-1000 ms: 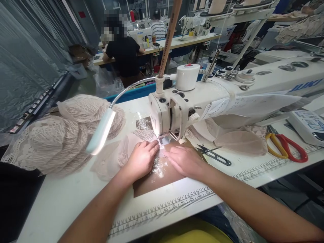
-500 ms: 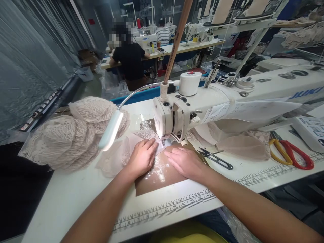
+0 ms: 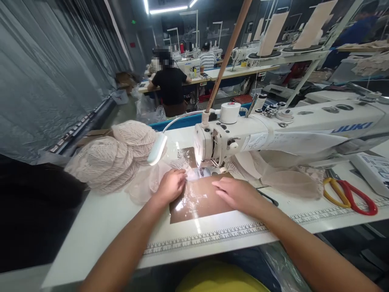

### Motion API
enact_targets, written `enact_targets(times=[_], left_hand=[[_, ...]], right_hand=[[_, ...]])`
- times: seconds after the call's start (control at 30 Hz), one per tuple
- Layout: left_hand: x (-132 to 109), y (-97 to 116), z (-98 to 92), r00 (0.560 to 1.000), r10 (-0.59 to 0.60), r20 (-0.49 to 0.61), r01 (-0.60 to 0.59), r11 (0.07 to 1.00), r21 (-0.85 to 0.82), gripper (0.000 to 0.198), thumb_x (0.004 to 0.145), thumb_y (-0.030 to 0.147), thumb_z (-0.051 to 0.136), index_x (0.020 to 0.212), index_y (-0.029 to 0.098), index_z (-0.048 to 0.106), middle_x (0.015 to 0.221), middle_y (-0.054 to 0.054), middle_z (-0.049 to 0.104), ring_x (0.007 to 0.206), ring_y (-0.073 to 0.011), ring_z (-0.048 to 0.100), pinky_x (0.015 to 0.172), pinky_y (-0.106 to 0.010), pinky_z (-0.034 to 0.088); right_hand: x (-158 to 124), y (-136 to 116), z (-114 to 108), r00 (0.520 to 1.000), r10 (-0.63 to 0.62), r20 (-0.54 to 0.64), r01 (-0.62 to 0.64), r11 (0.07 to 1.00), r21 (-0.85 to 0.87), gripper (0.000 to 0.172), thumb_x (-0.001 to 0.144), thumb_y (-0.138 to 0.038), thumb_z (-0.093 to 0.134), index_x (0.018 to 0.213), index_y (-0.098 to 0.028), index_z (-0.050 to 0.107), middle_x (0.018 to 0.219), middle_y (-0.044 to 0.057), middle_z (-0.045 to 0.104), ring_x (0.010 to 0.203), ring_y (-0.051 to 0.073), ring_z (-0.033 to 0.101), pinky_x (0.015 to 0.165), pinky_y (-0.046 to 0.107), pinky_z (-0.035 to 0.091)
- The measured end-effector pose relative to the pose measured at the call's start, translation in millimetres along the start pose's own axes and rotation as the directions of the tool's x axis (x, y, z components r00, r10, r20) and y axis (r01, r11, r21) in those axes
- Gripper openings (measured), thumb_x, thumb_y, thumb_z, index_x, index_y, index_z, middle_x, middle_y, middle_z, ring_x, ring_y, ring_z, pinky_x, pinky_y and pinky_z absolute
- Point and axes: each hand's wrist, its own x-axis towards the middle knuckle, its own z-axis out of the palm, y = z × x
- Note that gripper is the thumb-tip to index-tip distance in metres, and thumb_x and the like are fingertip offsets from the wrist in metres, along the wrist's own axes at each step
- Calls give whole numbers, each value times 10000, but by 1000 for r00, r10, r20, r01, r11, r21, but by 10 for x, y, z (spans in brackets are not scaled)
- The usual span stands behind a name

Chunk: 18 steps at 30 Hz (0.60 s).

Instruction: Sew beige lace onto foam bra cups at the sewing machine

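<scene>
Pale lace fabric [image 3: 190,175] lies under the needle area of a white sewing machine [image 3: 219,140]. My left hand [image 3: 172,185] grips its near-left edge, fingers bent and pressed together on the cloth. My right hand [image 3: 235,192] rests palm down on the shiny brown sheet [image 3: 197,205] around the needle plate, fingers stretched out with nothing in them. Thread snips [image 3: 269,197] lie just beyond my right wrist, partly hidden by the hand. Sheer beige cups [image 3: 287,178] sit to the right of the machine head.
Stacked lace cups [image 3: 106,162] stand at the left, beneath a small lamp [image 3: 158,149]. Red-and-yellow-handled scissors [image 3: 349,196] lie at the right. A printed ruler [image 3: 206,239] runs along the table's front edge. Another person [image 3: 172,83] sits at a machine farther back.
My right hand has moved right, away from the needle and the lace, and now covers much of the snips. My left hand stays at the fabric. The camera view has shifted.
</scene>
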Motion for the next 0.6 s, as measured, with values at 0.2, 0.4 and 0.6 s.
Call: enact_targets(times=[0.2, 0.4, 0.6], left_hand=[[-351, 325, -372, 885, 285, 369, -141, 918, -370, 293, 842, 287, 585, 1124, 258, 657, 1298, -55, 579, 1172, -215, 547, 987, -345, 455], [-273, 109, -403, 980, -149, 131, 180, 944, -277, 588, 780, 407, 636, 1318, 208, 507, 1414, -121, 448, 1281, -307, 434, 1030, -446, 396], [-200, -113, -255, 912, -325, 252, 408, 788, -462, 469, 758, 373, 634, 1176, 165, 597, 1108, -114, 655, 979, -270, 621, 765, -339, 497]], right_hand=[[-423, 403, -144, 979, 199, -45, -204, 946, -253, 291, 851, -204, 495, 1105, -146, 624, 994, 123, 656, 862, 273, 627, 625, 331, 457], [-545, 521, -12, 976, 206, 68, -168, 916, -365, 379, 771, 19, 421, 1077, -57, 632, 970, 194, 646, 868, 284, 615, 752, 385, 480], [-556, 617, 155, 980, 201, -4, -188, 912, -363, 466, 750, 29, 380, 1156, -50, 595, 1040, 196, 639, 814, 275, 642, 680, 383, 515]])
